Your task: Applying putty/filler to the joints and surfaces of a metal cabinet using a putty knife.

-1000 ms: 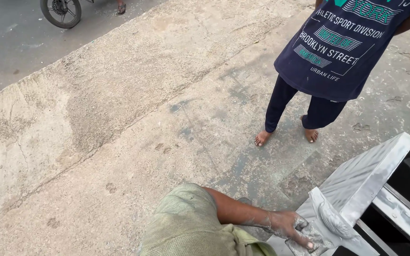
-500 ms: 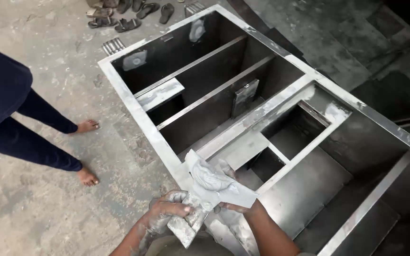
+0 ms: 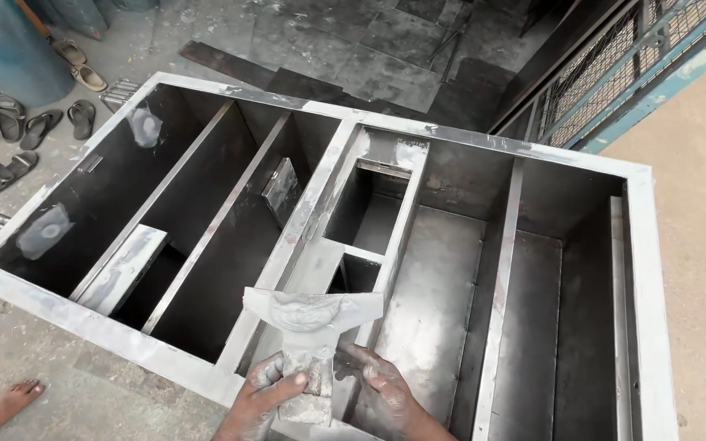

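Note:
A big steel cabinet frame [image 3: 451, 140] lies open side up on the ground, split by bars into several compartments. At its near rim my left hand [image 3: 259, 400] grips the lower stem of a grey, putty-smeared T-shaped metal piece [image 3: 308, 314]. My right hand [image 3: 386, 392] holds the same piece from the right side, fingers curled around its stem. Both hands are coated with grey paste. The piece stands upright over the frame's middle divider, and its wide top carries a blob of grey putty.
Several sandals [image 3: 10, 139] lie on the floor at the upper left. Another person's bare foot [image 3: 14, 400] shows at the lower left. A mesh gate [image 3: 614, 65] stands at the upper right, with a concrete floor [image 3: 696, 147] beside it.
My view has swung right, from the pavement and the standing person to the steel frame. Both hands now hold the putty-smeared piece more upright, nearer the frame's middle.

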